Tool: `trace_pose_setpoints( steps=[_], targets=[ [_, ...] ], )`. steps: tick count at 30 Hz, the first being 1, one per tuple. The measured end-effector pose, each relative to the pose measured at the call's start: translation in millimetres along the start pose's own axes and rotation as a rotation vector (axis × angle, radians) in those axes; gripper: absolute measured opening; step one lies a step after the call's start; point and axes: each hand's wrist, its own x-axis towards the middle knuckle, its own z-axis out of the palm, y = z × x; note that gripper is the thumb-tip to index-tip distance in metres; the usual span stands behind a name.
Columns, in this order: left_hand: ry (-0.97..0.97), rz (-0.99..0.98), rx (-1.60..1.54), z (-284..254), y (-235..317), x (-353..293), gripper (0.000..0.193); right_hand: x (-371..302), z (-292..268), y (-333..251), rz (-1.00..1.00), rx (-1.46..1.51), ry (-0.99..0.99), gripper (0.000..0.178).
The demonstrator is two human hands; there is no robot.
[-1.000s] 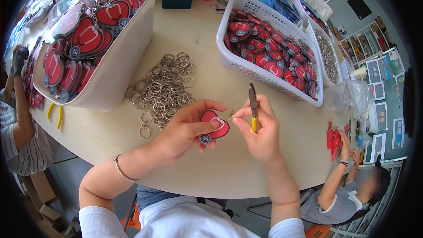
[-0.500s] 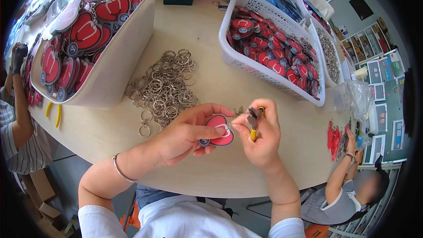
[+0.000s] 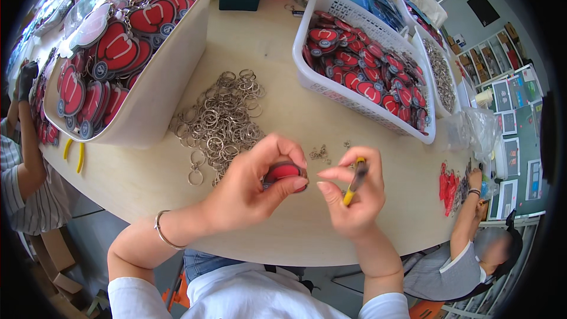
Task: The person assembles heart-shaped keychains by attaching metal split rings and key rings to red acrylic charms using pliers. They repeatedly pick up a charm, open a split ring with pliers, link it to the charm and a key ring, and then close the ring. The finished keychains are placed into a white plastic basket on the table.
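My left hand [image 3: 245, 186] pinches a red heart-shaped charm [image 3: 282, 171] with a grey edge, its fingers and thumb covering much of it. To its right, my right hand [image 3: 357, 204] keeps a pair of pliers [image 3: 357, 182] with yellow handles tucked in its fingers. The thumb and index finger of that hand stand apart, and I see nothing between them. Small metal pieces [image 3: 319, 153], too tiny to name surely, lie on the table just beyond both hands. A heap of silver split key rings [image 3: 221, 112] lies beyond my left hand.
A white bin [image 3: 177, 65] full of heart charms stands at the left, with yellow-handled pliers [image 3: 80, 156] beside it. A white basket [image 3: 366, 106] at the far right holds more charms. Another person [image 3: 472, 254] sits at the right near red items [image 3: 447, 189] on the table.
My right hand has drawn back from the charm, its thumb and index finger parting, and the pliers have tilted. My left hand has turned the charm, hiding more of its face.
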Motion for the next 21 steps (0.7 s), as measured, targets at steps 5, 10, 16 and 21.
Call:
trace_pose_setpoints(
  steps=[5,10,16,21],
  targets=[
    [-0.047,0.345,0.382,2.5,0.6,-0.7,0.031,8.3,-10.3,-3.1,0.203,0.310,-0.139,0.013],
    [-0.112,0.477,0.522,0.2,-2.0,1.0,0.035,4.4,-8.2,-0.9,0.291,0.409,-0.154,0.020],
    [-0.002,0.669,0.820,-2.2,-5.7,4.2,0.035,5.3,-11.7,-3.8,0.105,0.064,-0.137,0.015],
    [0.037,0.712,0.988,-0.1,0.0,2.6,0.031,0.1,-2.9,-10.0,0.107,0.032,-0.024,0.015]
  ],
)
